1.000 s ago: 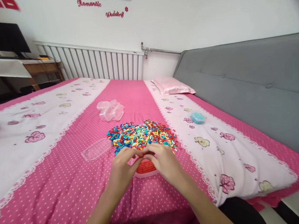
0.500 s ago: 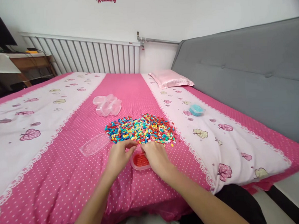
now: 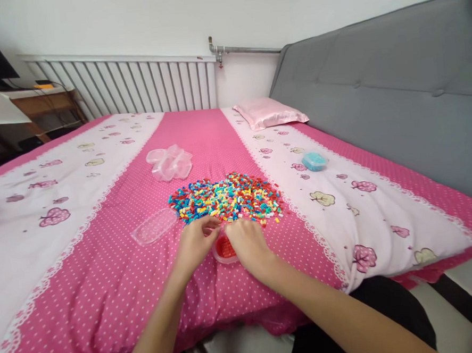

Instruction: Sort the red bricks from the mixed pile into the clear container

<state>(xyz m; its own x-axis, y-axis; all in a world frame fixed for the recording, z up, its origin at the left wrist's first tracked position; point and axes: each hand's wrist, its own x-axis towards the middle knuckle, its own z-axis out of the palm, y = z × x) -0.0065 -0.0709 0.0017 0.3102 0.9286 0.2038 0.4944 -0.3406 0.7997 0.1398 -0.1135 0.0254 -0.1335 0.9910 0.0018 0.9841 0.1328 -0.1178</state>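
Note:
A small clear plastic box (image 3: 227, 260) holding red pieces (image 3: 225, 246) stands on the bed close to me. My left hand (image 3: 198, 241) is at its upper left, thumb and fingers bent toward each other in a pinch. Over the box's right side, my right hand (image 3: 248, 244) has its fingers curled down, covering part of it. Whatever either hand pinches is too small or hidden to make out. Just beyond my fingers spreads a heap of small multicoloured plastic bricks (image 3: 229, 195). A clear oval lid (image 3: 153, 228) lies left of the heap.
Several clear empty containers (image 3: 170, 163) sit together behind the heap, on the left. A lidded box of light blue pieces (image 3: 314, 161) rests to the right. Farther off are a pink pillow (image 3: 270, 113) and a grey padded headboard (image 3: 377, 77). The bedspread (image 3: 117, 269) is wrinkled.
The camera view has shifted slightly. Both hands stay by the box, with the left thumb and fingers and the right fingers moving only a little.

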